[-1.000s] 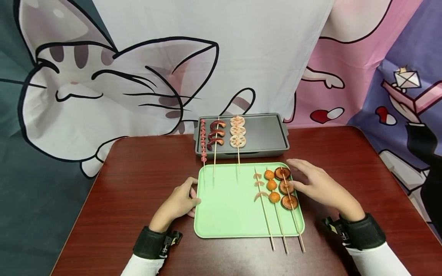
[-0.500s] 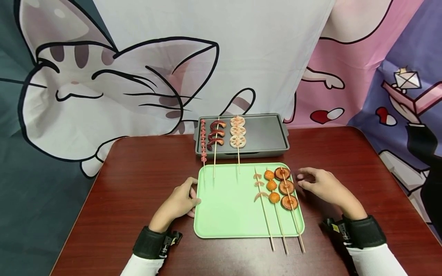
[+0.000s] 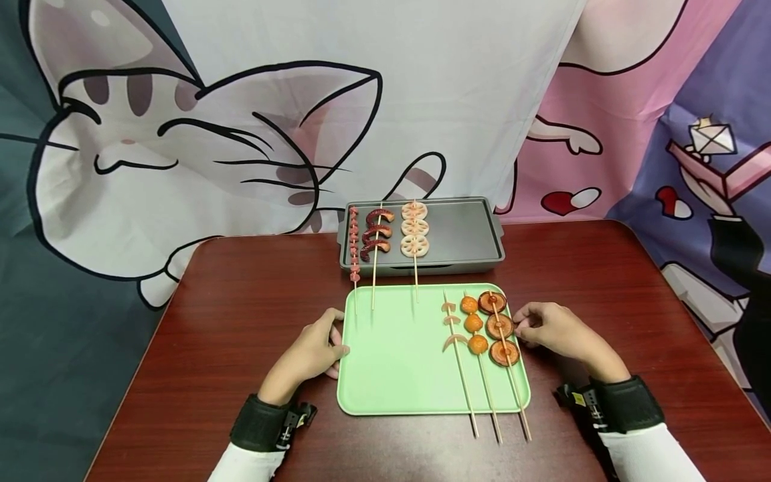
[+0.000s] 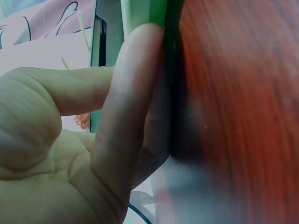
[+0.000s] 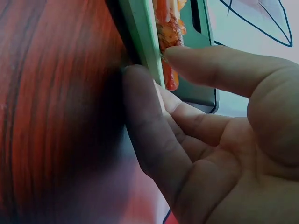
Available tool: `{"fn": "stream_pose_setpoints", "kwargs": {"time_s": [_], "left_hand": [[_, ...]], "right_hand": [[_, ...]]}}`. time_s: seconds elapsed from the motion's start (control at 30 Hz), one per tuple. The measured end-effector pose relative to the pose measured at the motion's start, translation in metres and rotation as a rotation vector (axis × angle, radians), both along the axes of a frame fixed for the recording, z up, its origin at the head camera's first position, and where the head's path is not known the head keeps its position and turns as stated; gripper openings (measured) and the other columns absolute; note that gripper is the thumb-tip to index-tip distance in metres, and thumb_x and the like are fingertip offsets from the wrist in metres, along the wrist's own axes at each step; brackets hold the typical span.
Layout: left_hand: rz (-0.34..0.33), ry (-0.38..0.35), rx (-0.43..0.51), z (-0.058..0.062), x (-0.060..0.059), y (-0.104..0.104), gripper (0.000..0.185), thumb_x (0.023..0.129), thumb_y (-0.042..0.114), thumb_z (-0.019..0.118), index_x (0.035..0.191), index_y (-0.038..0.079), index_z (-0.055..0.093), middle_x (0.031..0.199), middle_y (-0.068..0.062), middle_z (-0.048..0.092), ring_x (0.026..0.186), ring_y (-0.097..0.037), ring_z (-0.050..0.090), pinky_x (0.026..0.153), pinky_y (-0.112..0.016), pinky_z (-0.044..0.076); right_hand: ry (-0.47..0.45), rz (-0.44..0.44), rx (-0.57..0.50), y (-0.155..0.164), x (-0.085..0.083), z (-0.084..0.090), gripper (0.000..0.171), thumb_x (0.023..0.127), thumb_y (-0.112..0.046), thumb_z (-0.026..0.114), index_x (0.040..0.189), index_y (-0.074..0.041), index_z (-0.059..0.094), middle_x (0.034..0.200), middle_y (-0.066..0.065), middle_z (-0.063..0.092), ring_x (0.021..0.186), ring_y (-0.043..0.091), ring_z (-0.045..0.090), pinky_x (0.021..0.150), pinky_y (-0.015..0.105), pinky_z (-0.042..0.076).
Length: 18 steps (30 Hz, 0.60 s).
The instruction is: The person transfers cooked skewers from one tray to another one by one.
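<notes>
A light green rectangular tray (image 3: 391, 375) lies on the table in the head view. My left hand (image 3: 310, 347) pinches its left edge, thumb over the rim. At the right edge my right hand (image 3: 560, 329) grips the tray; in the right wrist view the thumb (image 5: 210, 65) lies on the upper side and fingers (image 5: 149, 112) reach below. On the tray's right side lie three skewers: pale crescent pieces (image 3: 456, 340), orange balls (image 3: 473, 324) and brown mushroom-like slices (image 3: 504, 353). Their sticks overhang the front rim.
Behind the green tray stands a dark grey tray (image 3: 458, 234). It bears skewers of small pink pieces (image 3: 354, 241), curled sausages (image 3: 377, 233) and lotus root slices (image 3: 415, 246), their sticks reaching over the green tray. A cartoon cloth (image 3: 458, 100) hangs behind the table (image 3: 241, 281).
My right hand draws back from the mushroom-like skewer, its fingers curl, and it takes hold of the green tray's right edge. My left hand keeps its hold on the left edge.
</notes>
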<state>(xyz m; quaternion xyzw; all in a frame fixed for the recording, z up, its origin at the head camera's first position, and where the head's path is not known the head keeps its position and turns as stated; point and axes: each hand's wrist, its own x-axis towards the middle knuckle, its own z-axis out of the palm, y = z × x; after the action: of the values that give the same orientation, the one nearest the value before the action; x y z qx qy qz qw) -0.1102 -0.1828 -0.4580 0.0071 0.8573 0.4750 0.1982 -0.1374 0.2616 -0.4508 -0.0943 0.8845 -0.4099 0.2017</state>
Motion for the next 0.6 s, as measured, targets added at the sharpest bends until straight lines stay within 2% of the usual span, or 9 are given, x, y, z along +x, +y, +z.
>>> {"fn": "stream_pose_setpoints", "kwargs": {"time_s": [0.33,0.6], "left_hand": [[-0.006,-0.005,0.001,-0.0006,0.0,-0.0005,0.055,0.095,-0.006,0.068,0.144,0.0,0.044,0.089,-0.014,0.055,0.058,-0.023,0.064,0.051,-0.035,0.062],[-0.011,-0.004,-0.006,0.0002,0.0,-0.0003,0.056,0.094,-0.006,0.068,0.145,0.0,0.044,0.088,-0.014,0.055,0.057,-0.022,0.064,0.05,-0.035,0.062]], "right_hand": [[-0.075,0.021,-0.083,-0.0019,0.0032,0.0003,0.018,0.091,0.001,0.066,0.105,0.011,0.063,0.089,0.012,0.068,0.076,0.018,0.066,0.063,0.03,0.064],[-0.143,-0.013,-0.132,-0.0043,0.0036,-0.0034,0.016,0.092,0.001,0.068,0.103,0.011,0.062,0.089,0.012,0.068,0.074,0.017,0.068,0.063,0.031,0.066]]}}
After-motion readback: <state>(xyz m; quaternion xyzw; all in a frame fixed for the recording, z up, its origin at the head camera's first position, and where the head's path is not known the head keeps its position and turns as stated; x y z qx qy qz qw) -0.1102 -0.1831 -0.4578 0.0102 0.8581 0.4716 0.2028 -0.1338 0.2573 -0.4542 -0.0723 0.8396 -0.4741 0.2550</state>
